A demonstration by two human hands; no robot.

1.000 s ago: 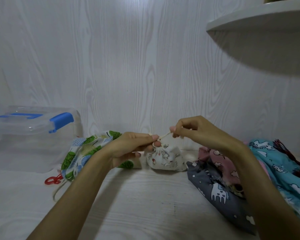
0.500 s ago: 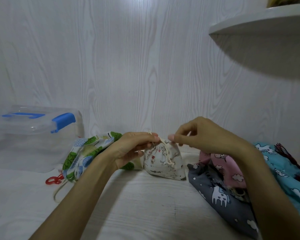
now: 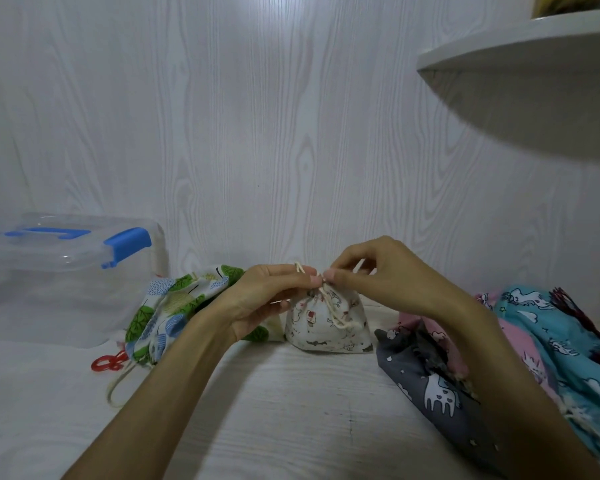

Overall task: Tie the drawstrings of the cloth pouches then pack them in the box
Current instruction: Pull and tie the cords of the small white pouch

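A small white printed pouch (image 3: 326, 323) stands on the white table near the wall, its mouth gathered shut. Its cream drawstring (image 3: 336, 315) hangs in a loop down its front. My left hand (image 3: 267, 296) and my right hand (image 3: 371, 271) meet just above the pouch's neck, each pinching a strand of the drawstring between thumb and fingertips. A clear plastic box (image 3: 49, 282) with blue latches stands at the far left, its lid on.
A leaf-print pouch (image 3: 167, 317) with a loose cord lies left of my hands, beside a red plastic clip (image 3: 106, 363). Grey (image 3: 430, 382), pink (image 3: 440, 337) and turquoise (image 3: 551, 341) pouches pile at the right. A white shelf (image 3: 520, 57) juts out at upper right.
My hands have drawn together over the pouch's neck. The pouch now stands taller and the string that was stretched between my hands a second ago hangs in a loop.
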